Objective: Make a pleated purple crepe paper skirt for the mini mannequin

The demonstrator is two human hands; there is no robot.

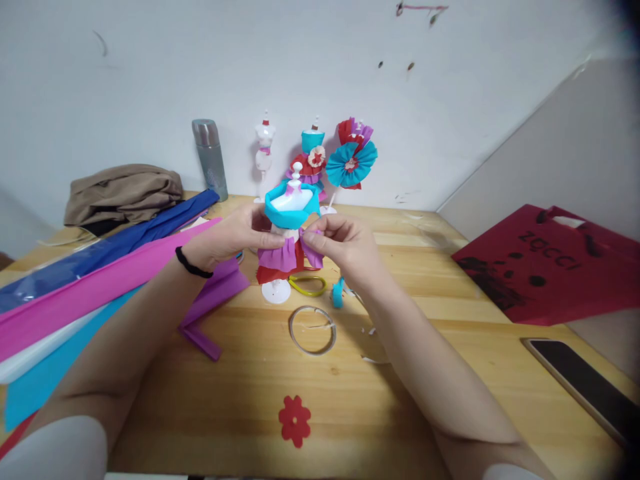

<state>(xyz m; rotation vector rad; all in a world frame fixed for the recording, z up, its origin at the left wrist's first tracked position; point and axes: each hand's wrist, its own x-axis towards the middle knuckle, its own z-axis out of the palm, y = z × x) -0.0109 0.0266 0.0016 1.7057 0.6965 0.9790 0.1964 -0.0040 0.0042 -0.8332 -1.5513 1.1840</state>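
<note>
In the middle of the table a miniature dress form (294, 198) stands on a round white base. Turquoise crepe paper (290, 218) wraps its shoulders, and a purple crepe paper ruffle (278, 257) lies over a red layer (273, 275) at the waist. My left hand (245, 230) is closed around the form's left side, its thumb pressed at the waist by the ruffle's top edge. On the other side, my right hand (345, 243) pinches the right end of the purple ruffle between thumb and fingers. Red shows through a gap in the purple layer.
Behind stand three more dress forms (313, 142) and a flask (210, 160). Crepe paper sheets (115, 277) and brown cloth (123, 193) lie left. Nearer are a yellow loop handle (308, 292), a tape roll (291, 331) and a red paper flower (287, 420). A red bag (550, 267) and phone (580, 387) are right.
</note>
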